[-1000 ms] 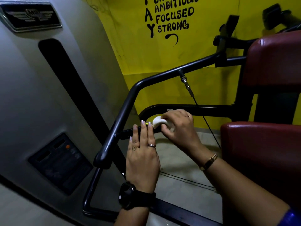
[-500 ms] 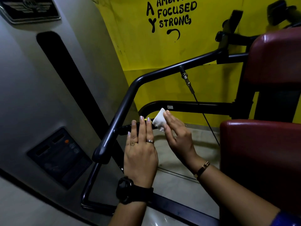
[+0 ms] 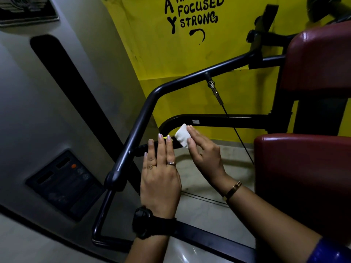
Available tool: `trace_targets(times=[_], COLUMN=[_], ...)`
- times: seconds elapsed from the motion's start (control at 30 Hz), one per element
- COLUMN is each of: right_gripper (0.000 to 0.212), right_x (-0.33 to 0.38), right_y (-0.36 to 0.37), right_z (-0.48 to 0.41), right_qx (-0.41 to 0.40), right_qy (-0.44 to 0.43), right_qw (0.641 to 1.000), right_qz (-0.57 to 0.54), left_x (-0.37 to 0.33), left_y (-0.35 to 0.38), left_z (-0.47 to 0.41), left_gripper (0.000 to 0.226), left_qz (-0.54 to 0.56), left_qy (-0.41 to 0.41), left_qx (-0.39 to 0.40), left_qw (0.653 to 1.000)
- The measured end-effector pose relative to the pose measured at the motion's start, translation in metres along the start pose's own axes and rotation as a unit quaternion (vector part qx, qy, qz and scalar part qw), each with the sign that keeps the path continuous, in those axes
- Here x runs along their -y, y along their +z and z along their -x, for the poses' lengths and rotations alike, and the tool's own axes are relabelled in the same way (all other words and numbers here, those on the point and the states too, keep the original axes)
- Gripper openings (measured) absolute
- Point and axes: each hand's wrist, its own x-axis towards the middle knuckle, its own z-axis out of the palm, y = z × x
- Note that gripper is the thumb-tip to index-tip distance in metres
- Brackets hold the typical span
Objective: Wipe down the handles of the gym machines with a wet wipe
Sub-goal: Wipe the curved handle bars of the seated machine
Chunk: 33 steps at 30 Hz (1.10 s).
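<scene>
The handle [image 3: 139,149] I am wiping is a short black bar that is sticking out sideways from the curved dark arm [image 3: 140,118] of the machine. Its long axis is running left to right and rising slightly, with the free end pointing toward the red seat pad [image 3: 303,168]. A spot of yellow is showing at that end. I am laying my left grip [image 3: 160,179] flat over the handle, fingers straight and pressed together, their tips resting across the bar. With my right grip [image 3: 205,154] I am pinching the wet wipe [image 3: 182,137] between thumb and fingertips. The wipe is a small white folded pad with a woven look, tilted on one corner, and it is sitting at the handle's free end, just beside my left fingertips.
</scene>
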Motion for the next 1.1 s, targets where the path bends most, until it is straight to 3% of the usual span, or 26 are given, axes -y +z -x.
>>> trace_targets(times=[0.17, 0.4, 0.5, 0.67, 0.8, 0.93, 1.1], right_gripper=[0.046, 0.034, 0.03, 0.026, 0.026, 0.029, 0.027], right_x=[-0.005, -0.003, -0.004, -0.002, -0.003, -0.002, -0.012], right_y=[0.005, 0.011, 0.005, 0.006, 0.005, -0.001, -0.001], right_z=[0.027, 0.028, 0.012, 0.015, 0.025, -0.001, 0.005], right_qx=[-0.049, -0.134, -0.105, -0.116, -0.125, -0.042, -0.04], right_qy=[0.089, 0.012, 0.018, 0.136, 0.061, 0.015, 0.159], right_qw=[0.993, 0.991, 0.994, 0.975, 0.988, 0.999, 0.982], right_qz=[-0.054, -0.012, -0.026, -0.136, -0.062, -0.019, -0.096], left_x=[0.0, 0.0, 0.0, 0.0, 0.0, 0.0, 0.0], left_y=[0.001, 0.0, -0.001, -0.002, -0.001, -0.001, 0.0], left_z=[0.0, 0.0, 0.0, 0.0, 0.0, 0.0, 0.0], left_gripper=[0.074, 0.066, 0.067, 0.066, 0.068, 0.071, 0.07], left_qz=[-0.004, -0.006, -0.005, 0.003, 0.004, -0.002, -0.001], left_qy=[-0.001, 0.001, 0.0, 0.001, 0.003, 0.001, 0.004], left_qx=[-0.002, -0.008, -0.004, -0.008, -0.003, 0.004, -0.007], left_qw=[1.0, 1.0, 1.0, 1.0, 1.0, 1.0, 1.0])
